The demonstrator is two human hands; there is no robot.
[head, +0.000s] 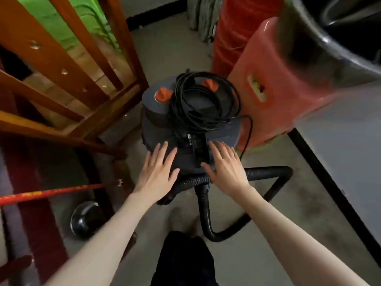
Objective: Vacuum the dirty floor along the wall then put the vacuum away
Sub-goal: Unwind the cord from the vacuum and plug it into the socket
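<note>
A dark grey canister vacuum [158, 122] with two orange knobs stands on the concrete floor in the middle of the view. Its black power cord [206, 100] lies coiled on the lid. The ribbed black hose [268, 172] leaves the near side, loops right and curls back toward my feet. My left hand [157, 172] rests flat on the vacuum's near left side, fingers spread. Flat on the near right side lies my right hand [225, 164], fingers apart, over the hose joint. Neither hand grips anything.
A wooden chair frame [61, 79] stands close on the left. An orange plastic stool [272, 83] and a red roll [233, 29] crowd the right, under a large black tub [334, 42]. A red pole [51, 193] and a black domed object [86, 219] lie lower left. A grey wall [342, 153] runs along the right.
</note>
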